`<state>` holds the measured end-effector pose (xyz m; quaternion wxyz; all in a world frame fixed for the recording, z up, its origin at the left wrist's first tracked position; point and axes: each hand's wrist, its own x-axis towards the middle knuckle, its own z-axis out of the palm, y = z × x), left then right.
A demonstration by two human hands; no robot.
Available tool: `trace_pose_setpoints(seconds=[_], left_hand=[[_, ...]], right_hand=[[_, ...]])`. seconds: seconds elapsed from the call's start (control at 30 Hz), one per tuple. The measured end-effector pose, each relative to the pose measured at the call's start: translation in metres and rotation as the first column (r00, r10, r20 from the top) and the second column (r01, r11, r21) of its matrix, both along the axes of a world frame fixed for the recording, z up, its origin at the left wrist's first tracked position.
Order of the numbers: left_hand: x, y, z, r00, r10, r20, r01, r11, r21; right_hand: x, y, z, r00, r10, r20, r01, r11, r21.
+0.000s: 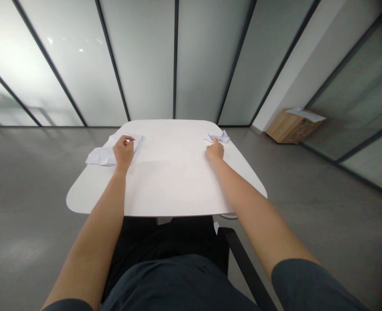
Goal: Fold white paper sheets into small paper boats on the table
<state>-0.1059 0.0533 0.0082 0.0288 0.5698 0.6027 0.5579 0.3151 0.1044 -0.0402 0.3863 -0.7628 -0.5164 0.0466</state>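
Note:
On the left side of the white table (168, 185), my left hand (124, 152) is over some creased white paper sheets (102, 156). Its fingers are curled in, thumb and index finger close together; whether anything small is between them I cannot make out. Toward the table's far right edge, my right hand (215, 149) is closed on a crumpled white piece of paper (224, 137), which sticks out beyond the fingers. Both arms are stretched forward and well apart.
A black chair armrest (243, 263) is at my right, below the table's near edge. Beyond the table stands a frosted glass wall (145, 60) with dark frames. A wooden cabinet (286, 126) with a white sheet (307, 114) on top sits on the grey floor at right.

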Motion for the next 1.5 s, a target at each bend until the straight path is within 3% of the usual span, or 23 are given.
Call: trace_pose_setpoints(seconds=[0.2, 0.43, 0.53, 0.63, 0.83, 1.03, 1.2, 1.37, 1.43, 1.5], left_hand=[[0.034, 0.002, -0.020, 0.922, -0.313, -0.228, 0.276, 0.944, -0.180], [0.044, 0.013, -0.041, 0.847, -0.450, -0.282, 0.386, 0.886, -0.256], [0.046, 0.016, -0.043, 0.831, -0.474, -0.292, 0.395, 0.872, -0.291], [0.050, 0.017, -0.046, 0.802, -0.505, -0.319, 0.400, 0.850, -0.342], [0.066, 0.016, -0.051, 0.762, -0.532, -0.370, 0.433, 0.843, -0.321], [0.076, 0.015, -0.050, 0.733, -0.551, -0.399, 0.486, 0.835, -0.259], [0.072, 0.015, -0.050, 0.719, -0.569, -0.398, 0.482, 0.822, -0.304], [0.071, 0.019, -0.052, 0.692, -0.564, -0.450, 0.451, 0.825, -0.341], [0.071, 0.019, -0.053, 0.679, -0.562, -0.472, 0.437, 0.826, -0.355], [0.072, 0.018, -0.053, 0.671, -0.558, -0.488, 0.423, 0.829, -0.365]], right_hand=[[0.022, 0.038, 0.007, 0.999, -0.033, 0.033, 0.035, 0.998, -0.059], [0.036, 0.063, 0.014, 0.998, 0.045, 0.032, -0.037, 0.975, -0.221], [0.027, 0.055, 0.012, 0.987, 0.096, 0.126, -0.075, 0.983, -0.168], [0.004, 0.040, 0.011, 0.960, 0.222, 0.169, -0.198, 0.969, -0.148], [-0.072, -0.007, 0.018, 0.818, 0.563, 0.119, -0.540, 0.822, -0.179], [-0.132, -0.052, 0.028, 0.717, 0.669, 0.193, -0.648, 0.743, -0.169], [-0.129, -0.057, 0.028, 0.744, 0.650, 0.155, -0.645, 0.759, -0.085], [-0.107, -0.047, 0.021, 0.874, 0.477, 0.091, -0.483, 0.874, 0.059], [-0.102, -0.043, 0.016, 0.866, 0.498, 0.052, -0.499, 0.867, 0.004], [-0.101, -0.042, 0.011, 0.819, 0.573, 0.025, -0.571, 0.819, -0.053]])
